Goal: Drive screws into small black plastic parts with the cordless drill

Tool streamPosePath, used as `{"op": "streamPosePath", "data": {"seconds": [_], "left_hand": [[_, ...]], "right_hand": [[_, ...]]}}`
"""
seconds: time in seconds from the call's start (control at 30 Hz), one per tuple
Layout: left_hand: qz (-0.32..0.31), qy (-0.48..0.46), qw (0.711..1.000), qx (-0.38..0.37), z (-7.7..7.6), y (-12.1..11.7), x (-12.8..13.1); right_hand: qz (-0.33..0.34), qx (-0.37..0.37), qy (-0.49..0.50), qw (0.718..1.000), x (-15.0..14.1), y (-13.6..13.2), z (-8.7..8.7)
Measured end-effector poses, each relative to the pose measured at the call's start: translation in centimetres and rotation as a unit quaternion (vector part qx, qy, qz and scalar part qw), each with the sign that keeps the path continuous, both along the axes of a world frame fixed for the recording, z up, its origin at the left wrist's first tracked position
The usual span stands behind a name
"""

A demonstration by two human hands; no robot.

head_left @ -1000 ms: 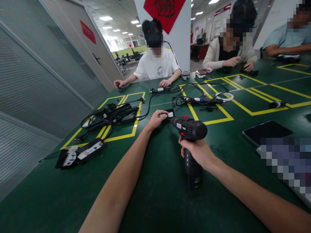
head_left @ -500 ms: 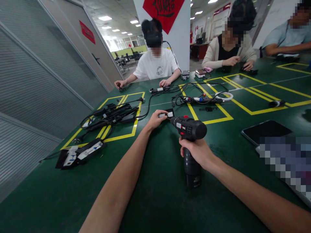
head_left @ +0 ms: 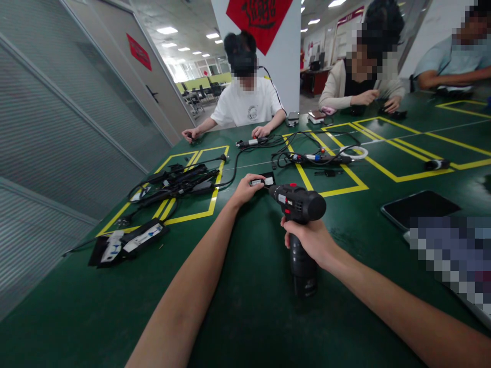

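My right hand [head_left: 309,237] is wrapped round the grip of a black cordless drill [head_left: 297,202], which points away and to the left. Its chuck end reaches close to a small black piece with a white part [head_left: 268,181] on the table. My left hand [head_left: 247,189] pinches that piece from the left, with fingers over its near edge. Whether the drill's bit touches the piece is hidden by the fingers and chuck.
Black cables and plugs [head_left: 180,181] are heaped at the left, with black pieces bearing white labels [head_left: 143,237] nearer. Corded tools [head_left: 318,158] lie ahead on the green table [head_left: 245,317]. A phone [head_left: 422,207] lies right. Several people sit across the table.
Both of my hands, the drill and the small piece stay almost in place. The thumb or finger at the drill's grip shifts slightly.
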State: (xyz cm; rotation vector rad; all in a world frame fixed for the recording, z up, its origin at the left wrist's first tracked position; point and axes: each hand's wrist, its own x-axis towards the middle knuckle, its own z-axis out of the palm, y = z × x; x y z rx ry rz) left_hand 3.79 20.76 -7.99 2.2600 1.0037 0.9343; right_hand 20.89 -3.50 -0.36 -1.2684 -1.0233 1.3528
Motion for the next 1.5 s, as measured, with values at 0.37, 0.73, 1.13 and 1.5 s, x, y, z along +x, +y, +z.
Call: {"op": "streamPosePath", "data": {"seconds": [0.37, 0.73, 1.13, 1.5], "left_hand": [[0.003, 0.009, 1.000, 0.007, 0.1, -0.1, 0.1], [0.006, 0.008, 1.000, 0.004, 0.3, -0.4, 0.2], [0.045, 0.014, 0.996, 0.075, 0.2, -1.6, 0.2], [0.031, 0.132, 0.969, 0.208, 0.5, -2.3, 0.2]], "right_hand": [[0.004, -0.011, -0.019, 1.000, -0.1, -0.2, 0.5], [0.016, 0.011, -0.024, 1.000, 0.1, -0.2, 0.1], [0.059, 0.103, -0.444, 0.888, -0.6, -2.8, 0.9], [0.113, 0.034, -0.578, 0.807, -3.1, -3.6, -1.1]]}}
